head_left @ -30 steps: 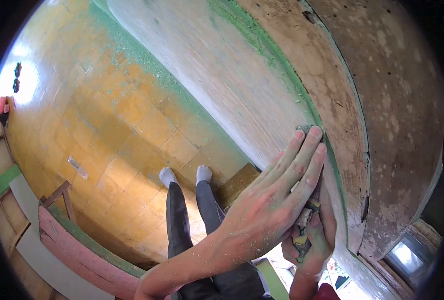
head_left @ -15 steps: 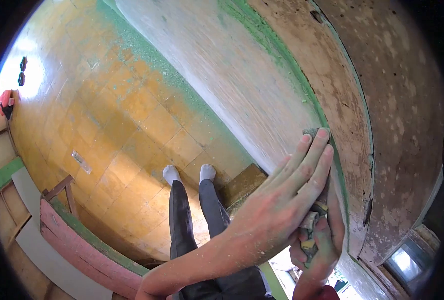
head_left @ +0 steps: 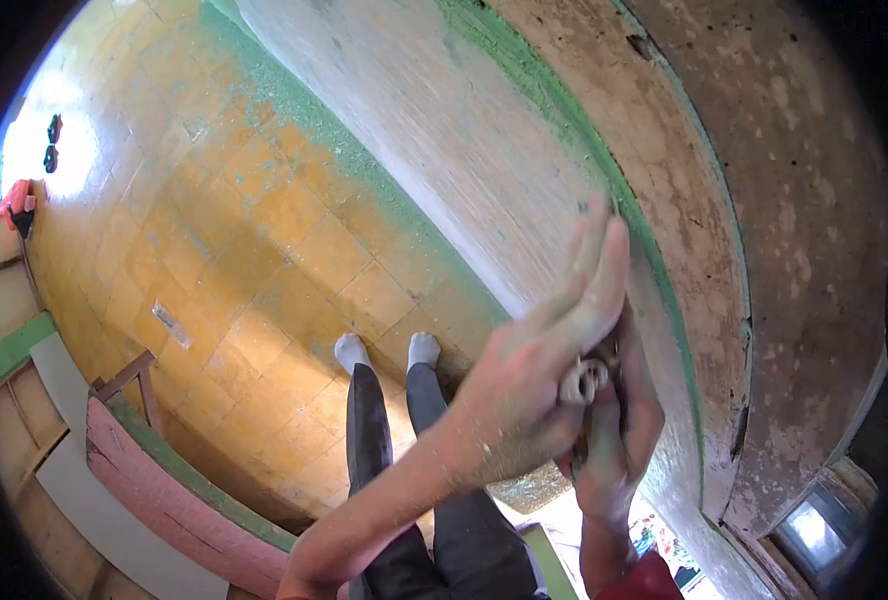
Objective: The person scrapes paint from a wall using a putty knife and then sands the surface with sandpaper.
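Observation:
My left hand reaches across from the lower left, its fingers stretched out flat and slightly blurred, near the wall surface. Behind its palm, my right hand is wrapped round a dusty hand tool with a pale, rolled, tube-like end. Most of that tool is hidden by both hands, so its kind is not clear. Alongside runs a white, scraped wall strip with a green band of old paint next to it.
Green dust and flakes lie along the wall's foot on the yellow tiled floor. My socked feet stand there. A pink and green wooden piece is at lower left; a brown wooden panel rises at right.
Both hands have shifted slightly left and up with the tool. My left hand has turned more edge-on, and the tool's rolled end now faces me.

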Action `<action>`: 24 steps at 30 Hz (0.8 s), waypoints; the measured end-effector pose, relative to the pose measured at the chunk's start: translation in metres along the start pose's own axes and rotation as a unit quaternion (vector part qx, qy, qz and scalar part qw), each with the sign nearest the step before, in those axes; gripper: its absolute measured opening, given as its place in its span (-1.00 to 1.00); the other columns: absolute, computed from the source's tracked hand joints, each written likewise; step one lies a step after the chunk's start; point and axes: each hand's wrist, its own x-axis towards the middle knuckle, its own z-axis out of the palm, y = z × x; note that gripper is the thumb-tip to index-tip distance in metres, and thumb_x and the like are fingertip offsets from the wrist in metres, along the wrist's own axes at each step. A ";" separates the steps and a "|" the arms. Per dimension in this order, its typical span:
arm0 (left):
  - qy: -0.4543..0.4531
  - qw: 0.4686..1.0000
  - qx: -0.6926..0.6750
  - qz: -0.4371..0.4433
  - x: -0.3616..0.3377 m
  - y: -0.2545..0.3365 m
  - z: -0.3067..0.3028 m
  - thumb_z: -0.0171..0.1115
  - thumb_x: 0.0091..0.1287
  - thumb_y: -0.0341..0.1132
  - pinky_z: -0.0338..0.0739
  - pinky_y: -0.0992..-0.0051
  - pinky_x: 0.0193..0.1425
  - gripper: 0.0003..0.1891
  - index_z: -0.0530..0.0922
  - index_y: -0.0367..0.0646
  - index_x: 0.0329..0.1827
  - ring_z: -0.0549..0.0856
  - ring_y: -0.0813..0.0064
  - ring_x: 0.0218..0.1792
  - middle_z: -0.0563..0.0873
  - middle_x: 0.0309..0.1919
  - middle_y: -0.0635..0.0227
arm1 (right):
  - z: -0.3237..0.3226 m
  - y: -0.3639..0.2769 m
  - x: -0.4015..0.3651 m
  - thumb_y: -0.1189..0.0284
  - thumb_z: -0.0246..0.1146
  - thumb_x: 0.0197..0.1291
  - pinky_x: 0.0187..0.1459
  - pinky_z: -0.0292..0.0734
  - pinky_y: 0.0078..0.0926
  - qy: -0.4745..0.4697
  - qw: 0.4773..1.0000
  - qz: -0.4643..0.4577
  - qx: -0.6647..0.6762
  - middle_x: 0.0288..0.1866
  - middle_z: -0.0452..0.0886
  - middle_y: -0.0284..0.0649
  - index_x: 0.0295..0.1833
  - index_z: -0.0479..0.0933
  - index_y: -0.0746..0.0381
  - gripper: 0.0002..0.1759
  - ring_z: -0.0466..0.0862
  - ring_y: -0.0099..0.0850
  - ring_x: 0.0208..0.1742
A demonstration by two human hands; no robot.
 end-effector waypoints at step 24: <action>-0.023 0.994 -0.050 -0.094 0.041 0.014 -0.087 -0.01 0.14 -0.75 0.09 0.38 0.62 -0.11 0.04 -0.16 0.64 0.14 0.17 0.60 0.09 0.60 -0.06 | 0.064 -0.039 0.047 0.52 -0.10 0.47 -0.53 0.23 -0.63 -0.042 0.994 0.030 0.091 -0.35 0.44 -0.39 0.61 0.18 0.23 -0.39 0.32 -0.69 -0.54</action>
